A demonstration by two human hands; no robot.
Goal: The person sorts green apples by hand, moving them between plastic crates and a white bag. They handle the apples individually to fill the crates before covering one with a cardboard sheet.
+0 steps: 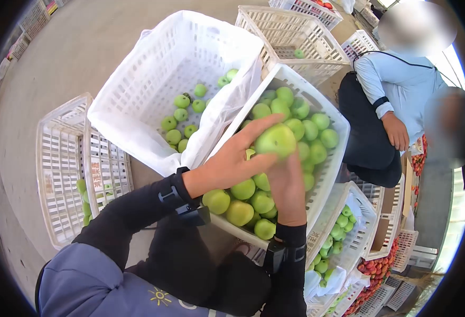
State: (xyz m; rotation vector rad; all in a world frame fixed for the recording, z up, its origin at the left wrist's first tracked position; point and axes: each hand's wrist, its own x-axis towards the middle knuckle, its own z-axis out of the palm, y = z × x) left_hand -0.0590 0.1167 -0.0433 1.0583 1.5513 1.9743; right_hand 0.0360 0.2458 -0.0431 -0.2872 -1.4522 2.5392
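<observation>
A green apple (276,141) is held up over a full white crate, between the thumb and fingers of my left hand (232,161). Right beneath that apple is my right hand (287,189), its fingers hidden behind the fruit and my left hand. Many more green apples (239,213) fill the white plastic crate (334,158) under both hands. Against its left side stands a crate lined with white cloth (132,100); several green apples (181,115) lie on its bottom.
Slatted crates (63,127) stand at the left, some apples inside. Behind is another crate (296,68) with one green apple. A person in a light blue shirt (407,82) sits at the right. Nearer are a crate of green apples (359,232) and piles of red fruit (378,267).
</observation>
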